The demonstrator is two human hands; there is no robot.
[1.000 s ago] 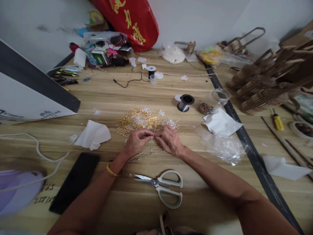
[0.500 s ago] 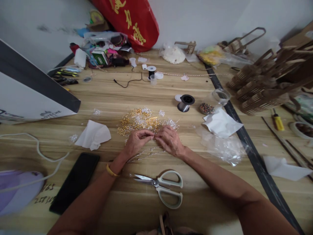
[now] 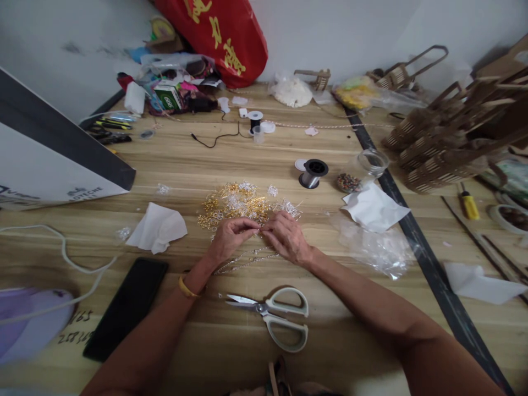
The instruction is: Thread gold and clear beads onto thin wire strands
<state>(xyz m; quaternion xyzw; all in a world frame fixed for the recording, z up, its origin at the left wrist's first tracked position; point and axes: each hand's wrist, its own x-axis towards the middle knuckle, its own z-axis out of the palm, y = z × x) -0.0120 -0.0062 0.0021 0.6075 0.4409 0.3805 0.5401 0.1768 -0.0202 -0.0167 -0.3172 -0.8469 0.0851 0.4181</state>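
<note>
My left hand (image 3: 231, 236) and my right hand (image 3: 287, 235) meet fingertip to fingertip at the middle of the table. Both are closed in a pinch, and whatever sits between the fingertips is too small to make out. Just beyond them spreads a pile of gold and silver jewelry findings (image 3: 235, 203), with white and silver pins (image 3: 289, 207) at its right. A thin silver chain (image 3: 246, 263) lies on the wood below my hands. Nearer to me are scissors (image 3: 268, 311) with pale handles, blades parted and pointing left.
A black phone (image 3: 126, 308) and a white paper (image 3: 157, 227) lie left. To the right are a wire spool (image 3: 313, 173), a tipped jar of beads (image 3: 358, 171), crumpled plastic (image 3: 381, 253) and brown baskets (image 3: 433, 143). A white box (image 3: 58, 159) stands at far left.
</note>
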